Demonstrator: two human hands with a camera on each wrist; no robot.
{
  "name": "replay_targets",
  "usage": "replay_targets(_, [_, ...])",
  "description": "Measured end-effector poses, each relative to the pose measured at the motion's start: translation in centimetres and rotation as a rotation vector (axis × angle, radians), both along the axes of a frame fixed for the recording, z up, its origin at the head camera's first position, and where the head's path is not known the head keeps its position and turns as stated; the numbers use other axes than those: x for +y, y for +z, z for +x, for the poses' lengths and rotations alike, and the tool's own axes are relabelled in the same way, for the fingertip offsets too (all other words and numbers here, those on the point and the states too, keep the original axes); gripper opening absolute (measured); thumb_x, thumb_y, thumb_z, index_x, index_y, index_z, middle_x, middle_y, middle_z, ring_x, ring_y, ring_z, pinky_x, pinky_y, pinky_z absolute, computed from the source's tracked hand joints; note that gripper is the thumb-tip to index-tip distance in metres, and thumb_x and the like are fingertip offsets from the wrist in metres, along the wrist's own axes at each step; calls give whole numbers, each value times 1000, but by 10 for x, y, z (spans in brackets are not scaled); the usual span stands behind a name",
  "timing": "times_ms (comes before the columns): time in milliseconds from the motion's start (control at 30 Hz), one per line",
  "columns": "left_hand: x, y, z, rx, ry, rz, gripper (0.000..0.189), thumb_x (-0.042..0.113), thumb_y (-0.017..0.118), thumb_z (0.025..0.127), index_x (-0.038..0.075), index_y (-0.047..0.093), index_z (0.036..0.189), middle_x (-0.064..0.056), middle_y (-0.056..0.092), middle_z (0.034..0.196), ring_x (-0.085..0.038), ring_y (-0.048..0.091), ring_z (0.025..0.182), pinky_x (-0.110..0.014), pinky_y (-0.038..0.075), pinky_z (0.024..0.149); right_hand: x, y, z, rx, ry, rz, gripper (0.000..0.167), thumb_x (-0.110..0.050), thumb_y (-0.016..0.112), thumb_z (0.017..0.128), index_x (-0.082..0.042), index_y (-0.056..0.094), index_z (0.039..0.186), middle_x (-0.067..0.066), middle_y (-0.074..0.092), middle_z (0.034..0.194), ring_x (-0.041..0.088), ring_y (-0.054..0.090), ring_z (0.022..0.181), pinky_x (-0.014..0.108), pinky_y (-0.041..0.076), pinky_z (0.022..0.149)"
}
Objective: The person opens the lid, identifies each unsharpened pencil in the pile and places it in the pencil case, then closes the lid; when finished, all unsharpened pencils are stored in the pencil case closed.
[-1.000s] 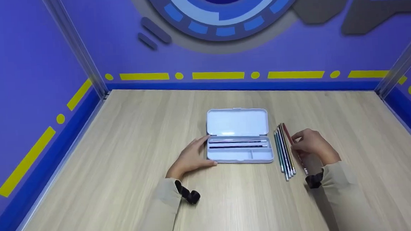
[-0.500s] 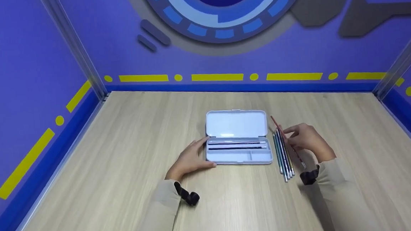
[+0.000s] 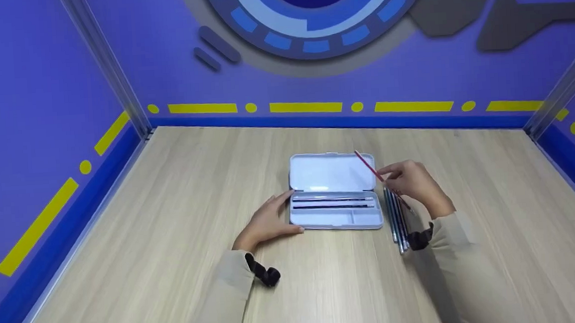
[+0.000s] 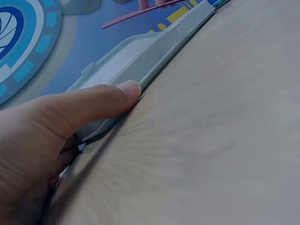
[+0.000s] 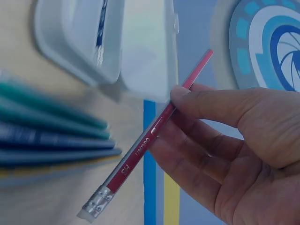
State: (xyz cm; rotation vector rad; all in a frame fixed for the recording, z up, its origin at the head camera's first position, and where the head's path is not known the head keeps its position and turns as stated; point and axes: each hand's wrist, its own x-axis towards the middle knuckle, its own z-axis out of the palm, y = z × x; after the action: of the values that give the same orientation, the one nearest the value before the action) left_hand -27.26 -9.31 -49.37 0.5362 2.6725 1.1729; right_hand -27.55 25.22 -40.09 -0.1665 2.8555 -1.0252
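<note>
The open white pencil case [image 3: 321, 219] lies on the table, lid folded back. Two dark pencils [image 3: 330, 207] rest lengthwise in its long rear compartment; the front compartments hold nothing. My left hand [image 3: 264, 223] grips the case's left end, thumb [image 4: 110, 98] along the front wall and fingers behind, partly hidden. In my right hand [image 3: 416, 183], a red pencil [image 5: 145, 145] with a silver ferrule and white eraser is pinched between thumb and fingers. It slants in the air right of the case, overlapping the lid's right corner in the head view, eraser end toward me.
Several pencils [image 3: 395, 225], green, dark blue and yellow among them, lie side by side on the table just right of the case, beneath the right hand. Blue printed panels [image 3: 313, 90] wall the table [image 3: 207, 161] at the back and sides.
My right hand has lifted the red pencil from beside the other pencils and carried it up and left toward the case, tilting it further. The left hand and case stay put.
</note>
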Motion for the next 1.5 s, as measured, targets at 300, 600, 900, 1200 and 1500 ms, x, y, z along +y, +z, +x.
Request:
replay_targets(300, [-3, 0, 2, -11, 5, 11, 100, 46, 85, 65, 22, 35, 150, -12, 37, 153, -39, 27, 143, -53, 25, 116, -34, 7, -10, 50, 102, 27, 29, 0, 65, 88, -5, 71, 115, 16, 72, 97, 25, 64, 80, 31, 56, 69])
replay_targets(600, [-2, 1, 1, 6, -4, 18, 101, 45, 85, 65, 21, 35, 150, -12, 37, 153, -34, 31, 142, -50, 27, 116, -63, 11, -13, 83, 199, 53, 27, -4, 67, 88, -10, 73, 113, 9, 72, 95, 21, 62, 79, 35, 58, 74])
replay_targets(900, [-1, 1, 1, -1, 2, 20, 101, 44, 85, 64, 22, 36, 150, -11, 36, 153, -36, 27, 143, -51, 25, 117, -77, 4, -15, 124, 272, 103, 24, -4, 67, 88, -13, 75, 109, 6, 74, 96, 18, 60, 77, 33, 58, 74])
replay_targets(1200, [1, -2, 2, -2, -4, 22, 101, 44, 85, 65, 21, 36, 149, -13, 37, 152, -36, 30, 142, -51, 27, 116, -85, -7, -15, 137, 365, 108, 27, 2, 65, 87, -13, 76, 106, 6, 74, 101, 18, 68, 89, 38, 58, 83])
replay_targets(1500, [0, 0, 0, -3, -5, 32, 102, 45, 85, 64, 21, 35, 150, -12, 38, 152, -35, 31, 142, -50, 26, 116, -90, -8, -16, 102, 356, 150, 27, 2, 66, 86, -14, 77, 105, 6, 74, 104, 19, 68, 96, 39, 56, 89])
